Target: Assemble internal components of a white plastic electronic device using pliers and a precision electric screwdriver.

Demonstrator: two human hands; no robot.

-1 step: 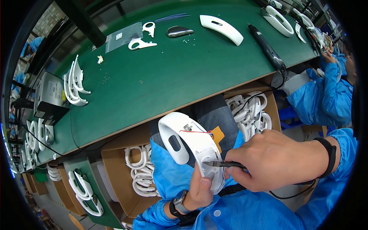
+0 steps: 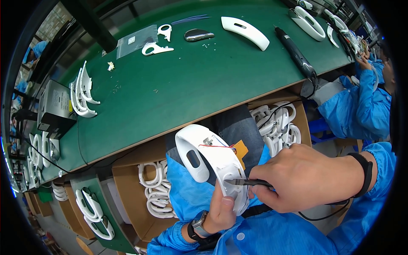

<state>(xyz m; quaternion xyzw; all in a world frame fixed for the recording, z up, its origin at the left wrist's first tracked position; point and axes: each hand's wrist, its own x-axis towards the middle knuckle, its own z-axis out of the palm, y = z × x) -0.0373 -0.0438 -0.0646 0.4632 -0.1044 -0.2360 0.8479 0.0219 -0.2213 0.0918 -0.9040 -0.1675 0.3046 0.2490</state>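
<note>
Evidently the left hand (image 2: 221, 210) braces the white curved housing (image 2: 208, 163) upright in a firm grip so the right hand (image 2: 297, 176), pinching a thin metal tool (image 2: 244, 182), reaches its inner edge.

We saw a plain green surface (image 2: 204, 85) and white curved plastic parts, the nearest white shell (image 2: 204, 155) crossed by a thin red wire (image 2: 216, 146) beside an orange tab (image 2: 240, 149). Our sleeves (image 2: 276, 238) were bright blue, the boxes (image 2: 127, 187) brown cardboard, the screwdriver (image 2: 295, 53) black.

Curved shell (image 2: 212, 163) lies before the table (image 2: 191, 89), between two boxes (image 2: 131, 187) of parts.
</note>
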